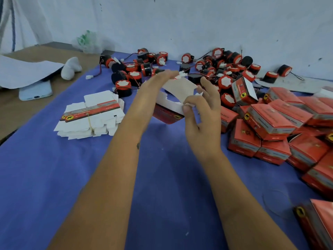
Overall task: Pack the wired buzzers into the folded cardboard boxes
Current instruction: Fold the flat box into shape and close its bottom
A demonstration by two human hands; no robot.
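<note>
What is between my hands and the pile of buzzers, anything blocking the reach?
Only the carton you are folding: the left hand lies flat against it and the right hand pinches its white flap, so both are busy. The buzzers lie just behind it on the blue cloth, with nothing else visible between.

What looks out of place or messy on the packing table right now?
One red box stands tilted at the edge of the buzzer pile with its white flap open, apart from the closed boxes heaped loosely to the right. The buzzers' wires are tangled. A phone lies half under paper at the left. Nothing looks damaged.
</note>
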